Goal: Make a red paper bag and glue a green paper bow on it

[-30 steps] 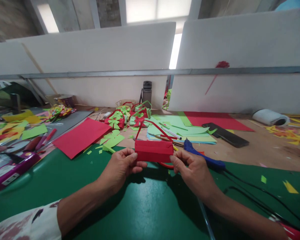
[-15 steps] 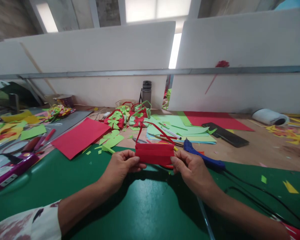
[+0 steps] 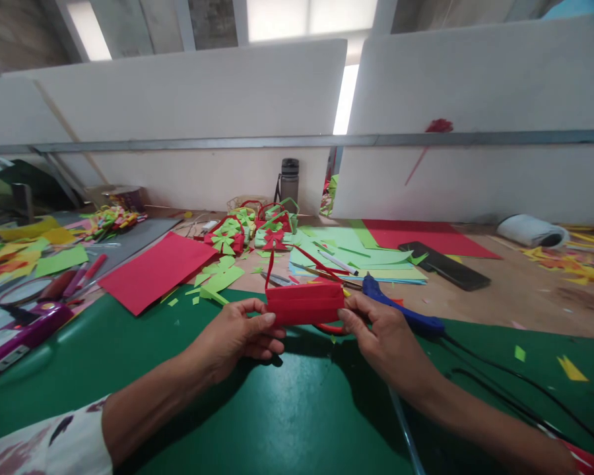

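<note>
My left hand (image 3: pixel 247 330) and right hand (image 3: pixel 383 336) pinch the bag (image 3: pixel 305 305) by opposite ends; light, even pressure should spare its folds. The glue gun (image 3: pixel 416 320) lies right of the bag.

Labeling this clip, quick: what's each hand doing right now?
Left hand: closed, thumb and fingers holding the left end of the red paper bag.
Right hand: closed, holding the bag's right end.

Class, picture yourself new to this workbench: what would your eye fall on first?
Probably the small red paper bag in the middle, held at its ends by the left hand and right hand. Next, perhaps, the blue glue gun beside the right hand, and the flat red sheet lying farther left.
</note>
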`<state>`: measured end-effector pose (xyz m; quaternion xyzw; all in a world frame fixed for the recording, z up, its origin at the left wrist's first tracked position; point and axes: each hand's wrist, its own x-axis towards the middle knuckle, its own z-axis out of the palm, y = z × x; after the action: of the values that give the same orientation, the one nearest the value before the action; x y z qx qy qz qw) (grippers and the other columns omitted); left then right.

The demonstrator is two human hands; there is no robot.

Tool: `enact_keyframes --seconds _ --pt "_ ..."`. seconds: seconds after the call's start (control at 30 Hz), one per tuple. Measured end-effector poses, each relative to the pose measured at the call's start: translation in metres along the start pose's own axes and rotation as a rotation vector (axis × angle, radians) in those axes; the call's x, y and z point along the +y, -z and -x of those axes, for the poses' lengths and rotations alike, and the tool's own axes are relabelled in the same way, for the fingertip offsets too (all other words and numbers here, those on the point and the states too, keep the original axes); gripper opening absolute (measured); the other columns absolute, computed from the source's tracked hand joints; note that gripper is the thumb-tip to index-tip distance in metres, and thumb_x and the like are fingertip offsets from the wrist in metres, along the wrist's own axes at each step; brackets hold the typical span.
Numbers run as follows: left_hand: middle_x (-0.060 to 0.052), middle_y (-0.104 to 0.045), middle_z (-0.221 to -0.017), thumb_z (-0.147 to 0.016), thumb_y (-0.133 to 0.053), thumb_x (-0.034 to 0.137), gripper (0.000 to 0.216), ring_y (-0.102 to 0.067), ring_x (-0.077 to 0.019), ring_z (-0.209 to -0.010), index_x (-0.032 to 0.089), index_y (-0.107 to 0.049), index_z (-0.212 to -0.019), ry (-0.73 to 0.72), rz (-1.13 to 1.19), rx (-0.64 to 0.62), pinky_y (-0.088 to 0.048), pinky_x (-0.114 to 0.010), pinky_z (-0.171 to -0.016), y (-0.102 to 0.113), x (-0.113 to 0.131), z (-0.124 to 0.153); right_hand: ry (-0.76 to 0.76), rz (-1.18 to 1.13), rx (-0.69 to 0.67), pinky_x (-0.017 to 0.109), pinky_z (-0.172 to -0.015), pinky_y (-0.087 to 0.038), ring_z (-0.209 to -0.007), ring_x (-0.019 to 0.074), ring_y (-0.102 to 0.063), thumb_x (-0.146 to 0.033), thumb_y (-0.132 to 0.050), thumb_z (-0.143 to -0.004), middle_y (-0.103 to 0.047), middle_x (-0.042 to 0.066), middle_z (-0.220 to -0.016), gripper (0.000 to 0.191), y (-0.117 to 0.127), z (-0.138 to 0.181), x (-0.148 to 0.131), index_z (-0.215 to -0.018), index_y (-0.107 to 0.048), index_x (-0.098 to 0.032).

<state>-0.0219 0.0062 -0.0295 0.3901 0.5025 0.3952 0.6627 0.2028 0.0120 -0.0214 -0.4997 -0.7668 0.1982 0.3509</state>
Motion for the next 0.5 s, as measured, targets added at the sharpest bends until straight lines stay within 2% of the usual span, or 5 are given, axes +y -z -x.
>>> enact_keyframes --seconds 0.1,0.27,0.5 --pt "-0.007 -0.069 -0.074 -0.077 -0.066 0.023 0.021 -0.066 -0.0139 -0.059 0.017 -0.046 -0.079 -0.028 0.015 0.013 -0.051 -0.022 -0.055 0.0006 -0.0010 -0.0010 -0.039 -0.042 -0.034 0.026 -0.056 -0.037 -0.059 0.0142 -0.047 -0.029 -0.042 -0.089 -0.052 -0.002 -0.062 0.024 0.0008 -0.0008 -0.0009 -0.066 -0.048 -0.021" --pt "-0.004 -0.067 -0.070 -0.072 -0.070 0.020 0.022 -0.066 -0.0145 -0.061 0.016 -0.048 -0.077 -0.059 0.082 0.032 -0.053 -0.025 -0.059 0.0008 -0.0011 -0.0022 -0.109 -0.189 -0.061 0.026 -0.056 -0.040 -0.058 0.0144 -0.052 -0.028 -0.045 -0.087 -0.057 -0.001 -0.060 0.025 -0.0007 -0.0041 0.0024 -0.064 -0.051 -0.020" --pt "-0.002 -0.063 -0.063 -0.063 -0.075 0.015 0.024 -0.064 -0.0140 -0.058 0.014 -0.052 -0.068 -0.086 0.179 0.058 -0.053 -0.027 -0.062 -0.0016 0.0008 -0.0014 -0.146 -0.226 0.021 0.025 -0.052 -0.039 -0.055 0.0132 -0.049 -0.027 -0.051 -0.080 -0.057 -0.001 -0.057 0.021 -0.0022 -0.0044 -0.0011 -0.061 -0.055 -0.018"
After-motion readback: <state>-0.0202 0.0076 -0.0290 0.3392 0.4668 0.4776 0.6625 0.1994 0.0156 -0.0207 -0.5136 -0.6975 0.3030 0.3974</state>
